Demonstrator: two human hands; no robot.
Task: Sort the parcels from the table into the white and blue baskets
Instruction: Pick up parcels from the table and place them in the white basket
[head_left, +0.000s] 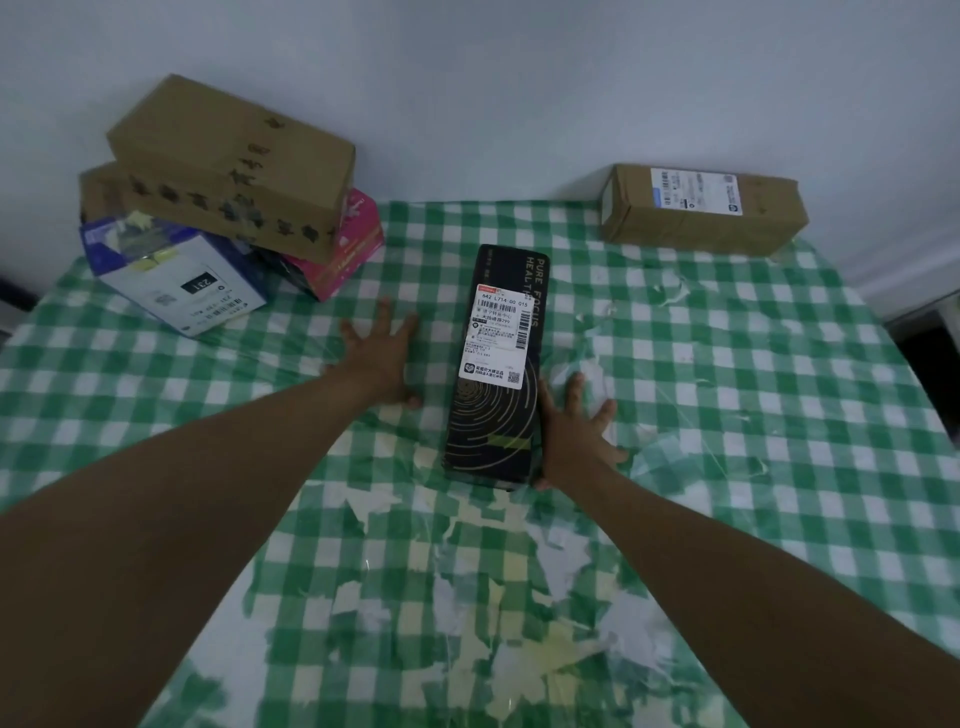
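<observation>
A pale wall (519, 78) backs a desk (727, 415) spread with a green-and-white checked cloth under clear film, the print worn away in patches toward the bottom of the frame.

In the head view, a long black box (498, 364) lies flat at the centre of the frame, its length running away from the viewer, with a white shipping label (501, 332) on its top face and pale lettering along its right edge. The left hand (379, 358) rests flat on the cloth just left of this box, fingers straight and spread wide, holding nothing and apart from the box's side. The right hand (576, 431) lies against the lower right side of the black box, fingers straight and fanned out over the cloth, its thumb side touching the box's edge; it grips nothing.

At the upper left of the frame stands a pile of parcels: a large brown carton (234, 156) sits tilted on top of a second brown carton (104, 192) and a pink box (353, 244), and a white-and-blue box (176, 275) lies in front of them, touching the pile. At the upper right, well apart from the rest, a single brown carton with a white label (701, 213) lies near the far edge of the desk against the wall.
</observation>
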